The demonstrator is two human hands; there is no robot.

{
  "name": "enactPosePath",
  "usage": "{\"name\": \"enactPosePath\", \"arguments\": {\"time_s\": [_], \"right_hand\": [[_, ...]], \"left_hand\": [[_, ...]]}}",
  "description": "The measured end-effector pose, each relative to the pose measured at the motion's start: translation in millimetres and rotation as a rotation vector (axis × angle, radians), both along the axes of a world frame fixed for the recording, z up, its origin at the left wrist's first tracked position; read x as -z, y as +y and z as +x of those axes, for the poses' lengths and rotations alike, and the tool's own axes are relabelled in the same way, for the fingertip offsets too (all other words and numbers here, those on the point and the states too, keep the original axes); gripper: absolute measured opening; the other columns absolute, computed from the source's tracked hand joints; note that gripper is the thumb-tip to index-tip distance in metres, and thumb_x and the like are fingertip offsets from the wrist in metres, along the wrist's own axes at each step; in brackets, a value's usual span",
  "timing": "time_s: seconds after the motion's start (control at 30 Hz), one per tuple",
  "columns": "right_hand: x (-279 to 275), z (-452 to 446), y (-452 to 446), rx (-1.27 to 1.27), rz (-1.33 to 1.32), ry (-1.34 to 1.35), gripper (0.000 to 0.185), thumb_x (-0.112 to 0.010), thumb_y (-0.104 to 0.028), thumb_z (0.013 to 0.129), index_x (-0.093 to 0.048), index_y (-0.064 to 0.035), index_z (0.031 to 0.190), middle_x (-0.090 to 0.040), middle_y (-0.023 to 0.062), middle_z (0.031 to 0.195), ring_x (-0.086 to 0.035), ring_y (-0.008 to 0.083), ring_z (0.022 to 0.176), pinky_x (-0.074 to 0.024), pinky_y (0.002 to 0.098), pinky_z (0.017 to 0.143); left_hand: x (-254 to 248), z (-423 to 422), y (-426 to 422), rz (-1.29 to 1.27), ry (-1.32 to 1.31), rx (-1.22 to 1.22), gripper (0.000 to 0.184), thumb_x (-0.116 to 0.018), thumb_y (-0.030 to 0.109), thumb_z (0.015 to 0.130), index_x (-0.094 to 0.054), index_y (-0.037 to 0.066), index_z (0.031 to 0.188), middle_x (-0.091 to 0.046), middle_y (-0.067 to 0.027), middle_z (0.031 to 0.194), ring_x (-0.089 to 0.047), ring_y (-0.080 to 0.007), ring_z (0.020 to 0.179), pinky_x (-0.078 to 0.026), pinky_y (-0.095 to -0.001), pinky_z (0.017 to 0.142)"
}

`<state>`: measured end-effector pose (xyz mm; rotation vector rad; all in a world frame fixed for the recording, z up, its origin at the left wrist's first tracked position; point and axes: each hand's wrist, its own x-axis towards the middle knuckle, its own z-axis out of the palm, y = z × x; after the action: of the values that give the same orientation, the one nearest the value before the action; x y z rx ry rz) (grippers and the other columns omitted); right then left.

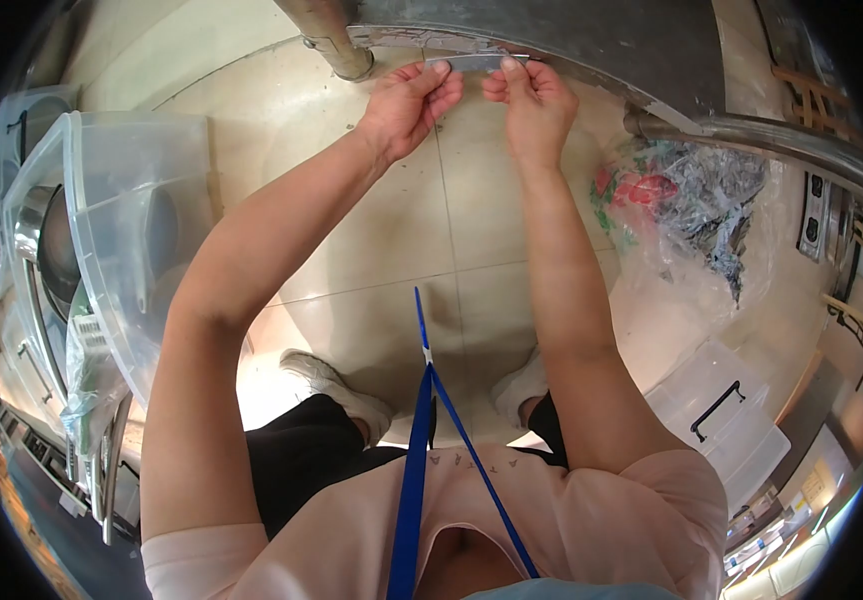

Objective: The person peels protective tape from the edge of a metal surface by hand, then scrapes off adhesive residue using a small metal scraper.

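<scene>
My left hand (414, 108) and my right hand (539, 108) are both closed, pinching the two ends of a thin, flat grey strip (473, 63) between thumb and fingers. The strip looks like a narrow blade, but its exact kind is unclear. It lies against the lower edge of a dark metal panel (591, 40), where a ragged, pale grey layer (391, 37) is partly peeled or worn. Both arms reach forward, with the hands about a palm's width apart.
A metal leg (326, 40) stands left of my hands; a metal tube (791, 140) runs to the right. A clear plastic bag (641, 200) with crumpled grey scraps lies on the tiled floor (381, 240). Clear plastic bins (141, 150) with pans stand at left, another bin (731, 430) at right.
</scene>
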<state>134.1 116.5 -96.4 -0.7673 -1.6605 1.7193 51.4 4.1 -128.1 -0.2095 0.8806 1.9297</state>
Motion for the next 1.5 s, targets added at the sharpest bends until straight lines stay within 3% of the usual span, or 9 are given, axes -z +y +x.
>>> {"name": "enactPosePath", "arguments": {"time_s": [0.37,0.77,0.97,1.23,1.5], "right_hand": [[-12,-2,-1,0.022,0.355,-0.231,0.015,-0.058,-0.009,0.078,-0.058,0.0032,0.070,-0.060,0.0098,0.057,-0.063,0.0147,0.055,-0.0474,0.0242,0.050],[-17,-3,-3,-0.011,0.587,-0.282,0.010,-0.061,-0.007,0.077,-0.059,0.0031,0.076,-0.063,0.0095,0.063,-0.062,0.0128,0.055,-0.0477,0.0229,0.051],[-8,-5,0,-0.008,0.865,-0.294,0.008,-0.062,-0.007,0.076,-0.059,-0.0004,0.073,-0.061,0.0082,0.061,-0.062,0.0142,0.054,-0.0453,0.0248,0.048],[-11,-11,-6,-0.020,0.940,-0.265,0.006,-0.060,-0.008,0.075,-0.058,-0.0028,0.072,-0.060,0.0095,0.062,-0.061,0.0187,0.054,-0.0448,0.0288,0.048],[-17,-14,-11,-0.033,1.013,-0.286,0.009,-0.059,-0.013,0.075,-0.057,-0.0047,0.072,-0.058,0.0107,0.064,-0.058,0.0282,0.059,-0.0456,0.0357,0.051]], "left_hand": [[20,-4,3,0.119,-0.166,0.094,0.010,-0.051,0.012,0.086,-0.051,0.002,0.083,-0.060,-0.0066,0.078,-0.060,-0.0124,0.068,-0.054,-0.0211,0.064],[36,0,7,0.210,-0.278,0.102,0.011,-0.051,0.013,0.086,-0.052,0.002,0.087,-0.059,-0.0064,0.079,-0.060,-0.0141,0.069,-0.054,-0.0244,0.066],[43,3,11,0.252,-0.342,0.119,0.013,-0.050,0.014,0.087,-0.054,0.002,0.089,-0.060,-0.0068,0.080,-0.060,-0.0143,0.070,-0.054,-0.0253,0.067],[46,5,15,0.236,-0.339,0.123,0.017,-0.047,0.016,0.088,-0.054,0.001,0.093,-0.061,-0.0065,0.079,-0.060,-0.0141,0.069,-0.054,-0.0253,0.067],[40,8,15,0.252,-0.304,0.179,0.024,-0.043,0.021,0.090,-0.051,0.002,0.102,-0.057,-0.0069,0.094,-0.057,-0.0140,0.086,-0.050,-0.0250,0.078]]}}
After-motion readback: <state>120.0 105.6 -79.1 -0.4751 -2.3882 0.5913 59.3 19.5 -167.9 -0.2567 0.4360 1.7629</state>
